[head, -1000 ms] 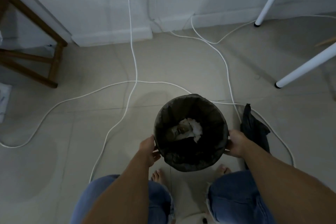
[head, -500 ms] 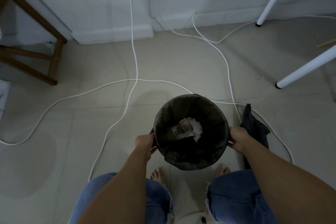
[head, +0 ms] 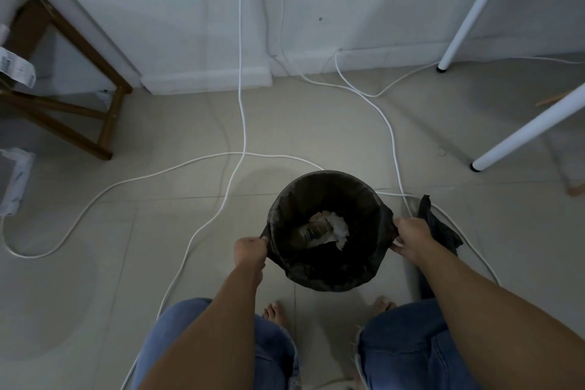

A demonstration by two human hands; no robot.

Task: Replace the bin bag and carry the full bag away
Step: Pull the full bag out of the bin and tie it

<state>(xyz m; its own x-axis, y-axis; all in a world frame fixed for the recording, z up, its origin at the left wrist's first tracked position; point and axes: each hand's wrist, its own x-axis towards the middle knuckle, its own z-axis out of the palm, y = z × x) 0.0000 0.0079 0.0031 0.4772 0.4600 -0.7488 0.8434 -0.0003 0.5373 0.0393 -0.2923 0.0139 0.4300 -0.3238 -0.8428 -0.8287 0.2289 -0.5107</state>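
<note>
A small round bin lined with a black bin bag [head: 329, 275] stands on the tiled floor just in front of my bare feet. White crumpled paper and other rubbish [head: 329, 228] lie at its bottom. My left hand [head: 250, 250] pinches the bag's edge at the bin's left rim and pulls it outward. My right hand [head: 410, 236] grips the bag's edge at the right rim. A second, folded black bag [head: 438, 225] lies on the floor just right of the bin, behind my right hand.
White cables [head: 242, 123] snake across the floor around the bin. A wooden stool frame [head: 107, 123] stands at the left by the wall. Two white table legs [head: 519, 133] slant down at the right. A white packet [head: 15, 180] lies at the far left.
Both hands have closed on the bag's edge at either side of the rim and drawn it outward into small flaps. The view has shifted slightly.
</note>
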